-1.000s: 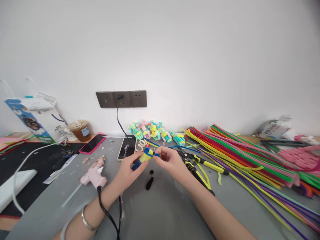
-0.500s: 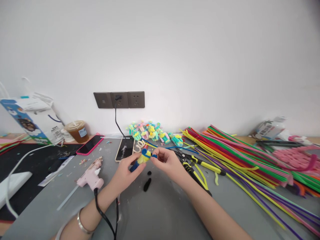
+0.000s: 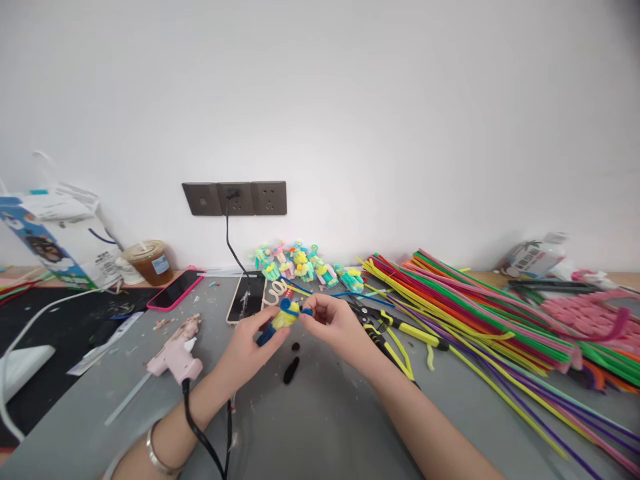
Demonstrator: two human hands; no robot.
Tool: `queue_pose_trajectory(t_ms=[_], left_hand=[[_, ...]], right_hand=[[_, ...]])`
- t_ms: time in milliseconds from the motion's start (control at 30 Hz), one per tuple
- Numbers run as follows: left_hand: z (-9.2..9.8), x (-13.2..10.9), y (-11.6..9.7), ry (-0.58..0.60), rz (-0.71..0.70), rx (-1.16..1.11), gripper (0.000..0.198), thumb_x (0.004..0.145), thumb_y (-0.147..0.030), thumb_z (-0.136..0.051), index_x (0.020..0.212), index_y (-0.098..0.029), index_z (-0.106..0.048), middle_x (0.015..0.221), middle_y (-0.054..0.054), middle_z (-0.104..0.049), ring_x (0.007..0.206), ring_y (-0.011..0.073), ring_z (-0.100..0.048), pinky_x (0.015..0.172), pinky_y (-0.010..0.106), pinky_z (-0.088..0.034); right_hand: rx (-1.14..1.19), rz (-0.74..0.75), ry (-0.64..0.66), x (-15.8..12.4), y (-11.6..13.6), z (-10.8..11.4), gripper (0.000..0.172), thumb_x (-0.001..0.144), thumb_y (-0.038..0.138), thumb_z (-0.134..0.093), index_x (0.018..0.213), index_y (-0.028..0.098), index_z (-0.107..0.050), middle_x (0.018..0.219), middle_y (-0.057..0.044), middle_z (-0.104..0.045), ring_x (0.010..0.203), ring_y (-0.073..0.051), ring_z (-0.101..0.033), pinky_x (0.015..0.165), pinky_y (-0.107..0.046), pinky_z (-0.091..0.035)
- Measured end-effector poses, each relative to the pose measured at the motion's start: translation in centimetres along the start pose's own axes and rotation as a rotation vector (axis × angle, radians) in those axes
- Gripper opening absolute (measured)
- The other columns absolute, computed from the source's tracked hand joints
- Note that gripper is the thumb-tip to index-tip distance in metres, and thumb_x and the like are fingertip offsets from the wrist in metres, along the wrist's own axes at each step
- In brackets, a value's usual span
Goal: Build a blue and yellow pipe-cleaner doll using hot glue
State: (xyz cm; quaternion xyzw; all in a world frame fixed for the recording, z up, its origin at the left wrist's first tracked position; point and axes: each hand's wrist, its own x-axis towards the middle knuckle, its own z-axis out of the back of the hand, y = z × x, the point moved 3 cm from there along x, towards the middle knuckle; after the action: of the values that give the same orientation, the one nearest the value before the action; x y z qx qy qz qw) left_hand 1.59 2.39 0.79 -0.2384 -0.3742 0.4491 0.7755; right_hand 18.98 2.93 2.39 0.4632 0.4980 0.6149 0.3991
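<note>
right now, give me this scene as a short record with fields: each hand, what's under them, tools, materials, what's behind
left hand: grips the yellow and blue figure from below
right hand: pinches the figure's blue end
under the hands: black pieces on the grey table
tools: pink glue gun near the left hand; yellow-handled pliers near the right hand
materials: coloured pipe cleaners piled at the right
behind: small finished figures, pink-cased phone, second phone, iced drink cup, wall sockets
</note>
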Motion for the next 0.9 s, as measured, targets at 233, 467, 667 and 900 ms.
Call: queue_pose_trajectory(t_ms=[233, 467, 667, 900], left_hand=[[0.05, 0.01, -0.08, -0.001, -0.028, 0.013, 0.022, 0.090, -0.036, -0.057, 0.088, -0.016, -0.062, 0.075, -0.001, -0.061, 0.067, 0.0131, -0.052, 0.063, 0.022, -0.042], [0.10, -0.04, 0.12, 0.006, -0.056, 0.029, 0.020, 0.091, -0.034, -0.057, 0.090, -0.015, -0.062, 0.076, -0.001, -0.061, 0.067, 0.0126, -0.052, 0.064, 0.022, -0.042], [0.13, -0.06, -0.17, 0.014, -0.064, 0.027, 0.018, 0.091, -0.033, -0.057, 0.089, -0.016, -0.062, 0.074, -0.001, -0.061, 0.066, 0.0123, -0.052, 0.063, 0.021, -0.041], [0.22, -0.23, -0.26, 0.009, -0.058, 0.048, 0.019, 0.091, -0.034, -0.058, 0.091, -0.015, -0.063, 0.077, 0.000, -0.063, 0.067, 0.0132, -0.054, 0.065, 0.022, -0.043]], right_hand=[[-0.012, 0.006, 0.000, -0.01, -0.11, 0.14, 0.020, 0.072, 0.034, -0.064, 0.068, 0.020, -0.050, 0.059, 0.006, -0.042, 0.055, -0.009, -0.034, 0.055, -0.024, -0.029], [0.002, -0.017, 0.005, 0.03, -0.41, 0.15, 0.020, 0.072, 0.034, -0.063, 0.069, 0.019, -0.050, 0.062, 0.005, -0.045, 0.057, -0.009, -0.036, 0.055, -0.024, -0.028], [0.010, -0.008, 0.008, 0.03, -0.34, 0.16, 0.020, 0.072, 0.034, -0.064, 0.069, 0.019, -0.051, 0.061, 0.006, -0.043, 0.056, -0.009, -0.035, 0.054, -0.024, -0.028], [0.010, -0.005, 0.003, -0.02, -0.41, 0.14, 0.022, 0.073, 0.034, -0.066, 0.068, 0.019, -0.050, 0.061, 0.006, -0.044, 0.056, -0.009, -0.036, 0.054, -0.024, -0.030]])
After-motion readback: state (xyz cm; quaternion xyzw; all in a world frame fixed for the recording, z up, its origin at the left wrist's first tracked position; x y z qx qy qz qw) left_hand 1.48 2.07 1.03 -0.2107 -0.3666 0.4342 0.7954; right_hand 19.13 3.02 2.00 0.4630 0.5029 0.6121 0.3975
